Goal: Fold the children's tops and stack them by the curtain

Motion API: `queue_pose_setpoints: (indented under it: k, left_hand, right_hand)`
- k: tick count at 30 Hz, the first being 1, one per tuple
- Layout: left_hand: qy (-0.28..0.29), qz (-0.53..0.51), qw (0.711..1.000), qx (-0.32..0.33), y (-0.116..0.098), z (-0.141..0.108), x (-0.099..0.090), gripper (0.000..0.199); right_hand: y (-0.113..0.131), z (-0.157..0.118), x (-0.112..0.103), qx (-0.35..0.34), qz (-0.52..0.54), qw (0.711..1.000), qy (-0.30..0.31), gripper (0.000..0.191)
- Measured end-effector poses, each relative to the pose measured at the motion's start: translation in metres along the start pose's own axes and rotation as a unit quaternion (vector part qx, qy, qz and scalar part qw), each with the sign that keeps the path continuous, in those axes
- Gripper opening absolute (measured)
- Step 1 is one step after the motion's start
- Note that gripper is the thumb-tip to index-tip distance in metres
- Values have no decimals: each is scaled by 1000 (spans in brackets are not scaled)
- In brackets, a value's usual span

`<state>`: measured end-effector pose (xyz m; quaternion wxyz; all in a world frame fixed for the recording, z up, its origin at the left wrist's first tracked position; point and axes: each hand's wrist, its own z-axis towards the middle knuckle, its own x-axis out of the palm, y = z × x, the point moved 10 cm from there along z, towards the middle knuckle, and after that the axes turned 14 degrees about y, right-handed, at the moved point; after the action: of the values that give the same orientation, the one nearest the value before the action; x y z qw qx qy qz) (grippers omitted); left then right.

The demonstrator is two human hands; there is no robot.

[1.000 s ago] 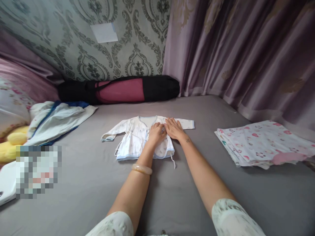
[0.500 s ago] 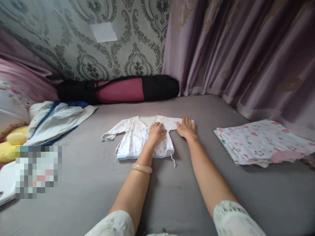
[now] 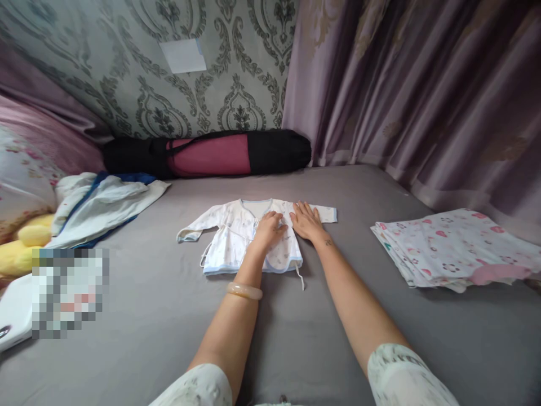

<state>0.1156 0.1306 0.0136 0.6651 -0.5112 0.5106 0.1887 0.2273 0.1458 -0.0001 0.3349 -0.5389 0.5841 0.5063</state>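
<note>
A small white baby wrap top with pale blue edging and thin ties lies spread out on the grey bed sheet. Its left-hand sleeve bends slightly, with the cuff turned; the other sleeve stretches straight out to the right. My left hand lies open and flat on the front of the top, fingers pointing away from me. Close beside it, my right hand rests open with fingers spread over the base of the right-hand sleeve. Both palms are hidden, and neither hand grips the cloth.
A folded pile of white printed cloth lies at the right. To the left are crumpled white-and-blue clothing, a yellow plush toy and a white object, partly blurred out. A long black-and-pink bag lies along the wall.
My right hand has slid left along the sleeve, from the cuff to near the shoulder, uncovering the cuff. My left hand has stayed on the front of the top.
</note>
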Motion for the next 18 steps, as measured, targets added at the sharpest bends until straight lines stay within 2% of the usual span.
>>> queue_pose_setpoints:
  k: [4,8,11,14,18]
  left_hand:
    - [6,-11,1000,3,1,-1,-2,32]
    - [12,-37,999,-13,0,-4,-6,35]
    - [17,-65,997,-45,1,-10,-13,37]
    - [16,-75,995,-67,2,-19,-26,36]
    - [10,-93,990,-104,20,-33,-45,38]
  right_hand:
    - [-2,2,5,9,-8,1000,16,59]
    - [1,0,1,10,1,1000,10,59]
    - [20,-1,-5,-45,18,999,-1,58]
    - [41,0,0,-105,39,994,20,59]
    - [48,4,16,-112,17,992,54,59]
